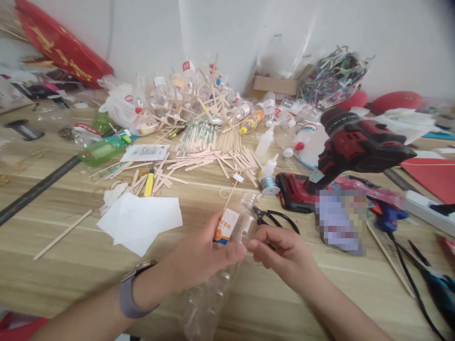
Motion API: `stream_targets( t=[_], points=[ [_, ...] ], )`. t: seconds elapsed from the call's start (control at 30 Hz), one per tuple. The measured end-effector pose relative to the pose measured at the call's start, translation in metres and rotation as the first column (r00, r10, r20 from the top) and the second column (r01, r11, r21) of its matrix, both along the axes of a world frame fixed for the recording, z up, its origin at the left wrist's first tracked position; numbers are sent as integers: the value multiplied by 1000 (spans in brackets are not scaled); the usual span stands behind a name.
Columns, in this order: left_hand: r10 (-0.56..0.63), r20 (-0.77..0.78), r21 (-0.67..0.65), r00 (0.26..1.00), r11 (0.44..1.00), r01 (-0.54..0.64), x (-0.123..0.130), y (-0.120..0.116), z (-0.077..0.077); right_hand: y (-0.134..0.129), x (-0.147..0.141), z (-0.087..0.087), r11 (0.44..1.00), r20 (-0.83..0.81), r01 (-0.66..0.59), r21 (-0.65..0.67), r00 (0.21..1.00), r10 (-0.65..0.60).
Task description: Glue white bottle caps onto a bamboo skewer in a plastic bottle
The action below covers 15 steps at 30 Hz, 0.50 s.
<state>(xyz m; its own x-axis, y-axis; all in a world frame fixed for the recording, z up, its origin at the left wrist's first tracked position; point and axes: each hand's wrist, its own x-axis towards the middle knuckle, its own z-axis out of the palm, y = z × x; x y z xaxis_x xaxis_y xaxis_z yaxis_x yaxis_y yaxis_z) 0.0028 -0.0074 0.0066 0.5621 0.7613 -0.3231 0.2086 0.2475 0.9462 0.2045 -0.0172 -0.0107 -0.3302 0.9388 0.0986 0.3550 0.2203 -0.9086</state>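
Observation:
A clear plastic bottle [209, 303] with an orange, white and blue label [226, 227] lies tilted in my left hand [199, 258], its uncapped neck pointing away from me. My left fingers wrap round its far side, with the thumb across the front. Close to a small hole in the bottle's wall, my right hand [280, 251] is pinched; whatever sits between its fingertips is too small to make out. From behind my left fingers a thin wooden stick [231, 195] with a white piece near its top sticks up. Black-handled scissors [280, 219] lie just beyond my right hand.
Right of the bottle stand a red-and-black cordless drill [359, 142], a glue gun [387, 213] and pliers [430, 274]. White paper sheets [142, 220] and a yellow-handled screwdriver [150, 183] lie left. Craft sticks [199, 161], a wire spool [269, 184] and piled bottles [161, 85] fill the back.

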Motion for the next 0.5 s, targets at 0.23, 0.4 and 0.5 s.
stream_targets(
  t=[0.23, 0.4, 0.5],
  points=[
    [76, -119, 224, 990, 973, -48, 2, -9, 2, -3, -5, 2, 983, -28, 44, -176, 998, -50],
    [76, -155, 309, 985, 951, -25, 3, -14, 4, -2, -5, -4, 918, -90, 66, -391, 990, -109],
    [31, -125, 274, 992, 962, 4, 5, -13, 5, 1, -5, -5, 941, 4, 130, -311, 991, -135]
  ],
)
